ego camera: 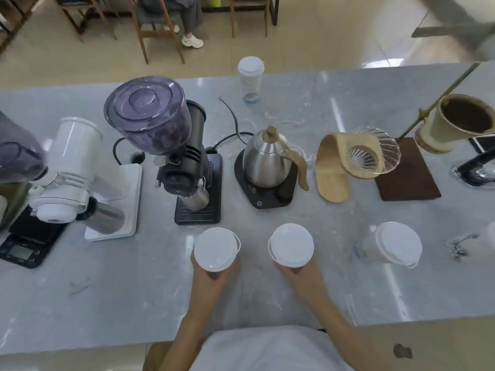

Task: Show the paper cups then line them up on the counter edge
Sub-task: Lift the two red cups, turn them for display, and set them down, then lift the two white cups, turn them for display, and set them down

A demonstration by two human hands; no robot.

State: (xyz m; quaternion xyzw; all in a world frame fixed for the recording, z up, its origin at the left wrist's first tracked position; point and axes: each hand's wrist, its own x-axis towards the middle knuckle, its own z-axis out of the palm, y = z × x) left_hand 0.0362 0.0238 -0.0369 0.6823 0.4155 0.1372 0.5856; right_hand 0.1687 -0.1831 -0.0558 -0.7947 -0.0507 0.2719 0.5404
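We hold a lidded cup in each hand above the grey counter [107,290]: the left hand [211,277] grips the left cup [216,249], the right hand [300,274] grips the right cup [291,245], fingers wrapped around both from below. A third cup [393,246] stands just to the right, untouched. A fourth cup [250,79] stands at the far edge. Between them sit a white grinder [77,172], a black grinder [176,145], a steel kettle [267,162] on its base, a glass dripper [372,151] on a wooden stand, and a scale [24,247] at far left.
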